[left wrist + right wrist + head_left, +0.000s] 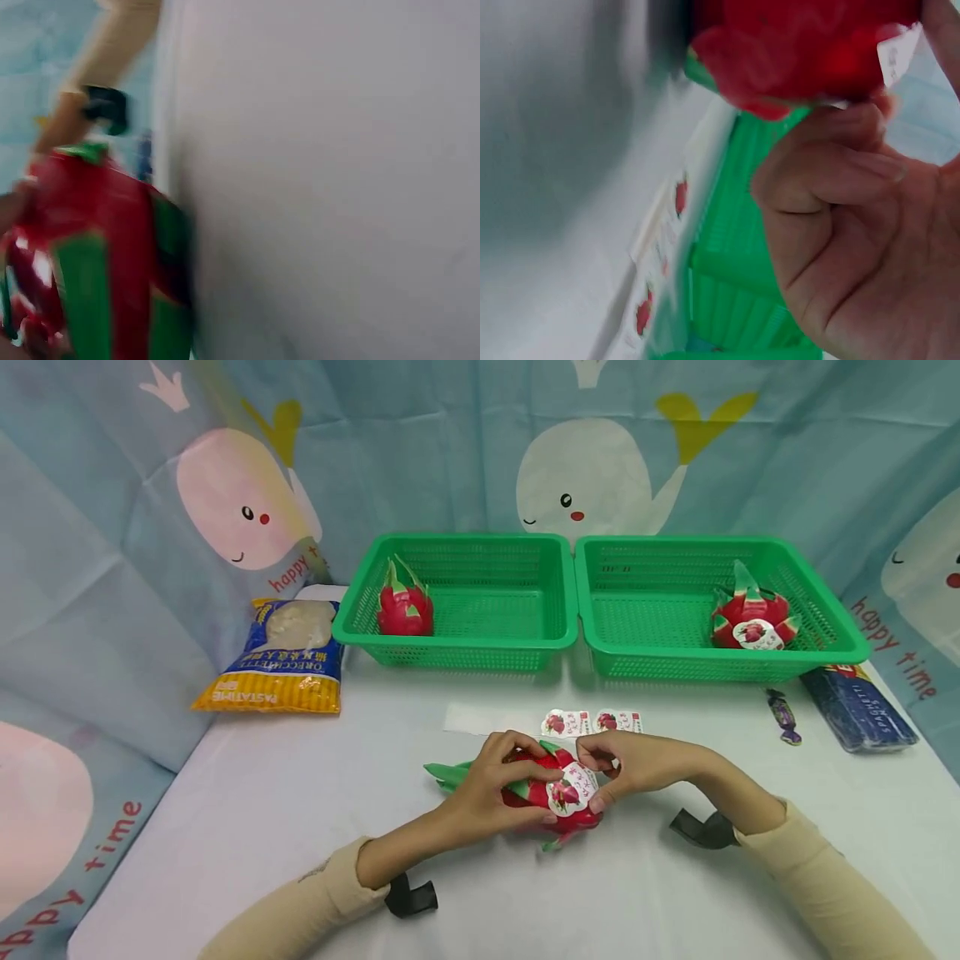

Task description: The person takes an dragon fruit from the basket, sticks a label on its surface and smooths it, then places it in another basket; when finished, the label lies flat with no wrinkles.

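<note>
Head view: the dragon fruit [538, 793] is clamped down on the table [322, 810] by the left hand [491, 789], probably just so it won't roll, and pinched around its sticker [567, 789] by the right hand [628, 764].

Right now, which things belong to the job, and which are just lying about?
Job: left hand, right hand, held fruit, its sticker, spare stickers; probably left basket, left fruit, right basket, right fruit.
Seemingly lying about: pasta bag, sweet, spaghetti pack.
</note>
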### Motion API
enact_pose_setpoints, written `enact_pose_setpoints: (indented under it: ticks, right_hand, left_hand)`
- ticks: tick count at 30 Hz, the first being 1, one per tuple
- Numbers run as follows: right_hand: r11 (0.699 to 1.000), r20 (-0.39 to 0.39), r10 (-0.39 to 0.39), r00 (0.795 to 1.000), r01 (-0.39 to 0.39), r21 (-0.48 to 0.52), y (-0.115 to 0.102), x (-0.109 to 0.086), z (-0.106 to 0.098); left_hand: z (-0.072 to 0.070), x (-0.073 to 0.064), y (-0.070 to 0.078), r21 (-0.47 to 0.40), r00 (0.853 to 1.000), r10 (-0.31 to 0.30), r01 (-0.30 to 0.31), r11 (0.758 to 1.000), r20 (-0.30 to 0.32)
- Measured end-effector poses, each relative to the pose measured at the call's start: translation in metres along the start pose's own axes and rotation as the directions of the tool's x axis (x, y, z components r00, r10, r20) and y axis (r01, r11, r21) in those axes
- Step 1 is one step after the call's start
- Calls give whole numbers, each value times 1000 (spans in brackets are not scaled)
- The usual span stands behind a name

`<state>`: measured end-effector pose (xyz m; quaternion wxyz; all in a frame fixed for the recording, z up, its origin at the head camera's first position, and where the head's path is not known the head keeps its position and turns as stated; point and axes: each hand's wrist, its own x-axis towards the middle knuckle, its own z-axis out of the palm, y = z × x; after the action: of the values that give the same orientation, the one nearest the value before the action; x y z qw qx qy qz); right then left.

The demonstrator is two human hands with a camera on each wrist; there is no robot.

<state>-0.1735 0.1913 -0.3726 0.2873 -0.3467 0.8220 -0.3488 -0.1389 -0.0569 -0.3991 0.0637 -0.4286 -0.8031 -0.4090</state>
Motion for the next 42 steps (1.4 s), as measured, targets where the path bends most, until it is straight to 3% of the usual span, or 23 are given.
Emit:
enact_pose_setpoints:
  ticks: [3, 6, 9, 11, 13, 15, 18, 20, 22, 24, 27, 29, 32, 36, 42]
  right_hand:
    - [999, 17, 2, 1000, -2, -33, 0, -3, -4]
    - [999, -23, 8, 1000, -9, -52, -2, -6, -8]
    - [999, -133, 0, 991, -5, -35, -9, -4, -10]
    - [1000, -227, -8, 974, 3, -25, -16, -1, -8]
    - [999, -298, -33, 954, 24, -32, -24, 4, -5]
    - [996, -341, -61, 938, 34, -84, -33, 8, -1]
    - [984, -323, -59, 945, 0, -178, -48, 14, 7]
    - [971, -272, -20, 962, -46, -235, -56, 17, 13]
    - [957, -220, 27, 975, -88, -276, -62, 20, 19]
    - [946, -179, 56, 982, -110, -306, -65, 24, 23]
    - [943, -169, 64, 984, -115, -314, -66, 29, 27]
    - [943, -175, 68, 982, -120, -309, -65, 31, 28]
    - [949, -183, 81, 980, -132, -288, -63, 34, 29]
    - [950, -189, 95, 977, -146, -275, -60, 38, 32]
    - [943, -229, 64, 971, -134, -303, -59, 41, 33]
  left_hand:
    - [0, -2, -7, 64, 987, 151, -148, 987, -56]
    - [-3, -1, -10, 61, 979, 189, -184, 981, -77]
    - [-12, 3, -14, -20, 987, 106, -110, 994, -120]
    - [-21, 8, -19, -102, 988, -7, -9, 995, -156]
    - [-33, 13, -26, -196, 971, -146, 108, 975, -189]
    - [-46, 17, -37, -296, 937, -288, 224, 928, -195]
    - [-67, 18, -57, -426, 860, -487, 388, 817, -152]
    - [-79, 17, -73, -507, 800, -593, 476, 718, -89]
    - [-90, 15, -87, -598, 740, -672, 527, 605, -27]
    - [-99, 13, -98, -698, 700, -714, 520, 493, 17]
    - [-109, 12, -110, -813, 687, -725, 447, 373, 45]
    - [-114, 12, -117, -857, 693, -719, 403, 320, 57]
    - [-118, 12, -125, -890, 683, -727, 374, 262, 72]
    - [-123, 11, -132, -916, 674, -735, 337, 217, 74]
    - [-124, 13, -136, -921, 688, -721, 326, 213, 77]
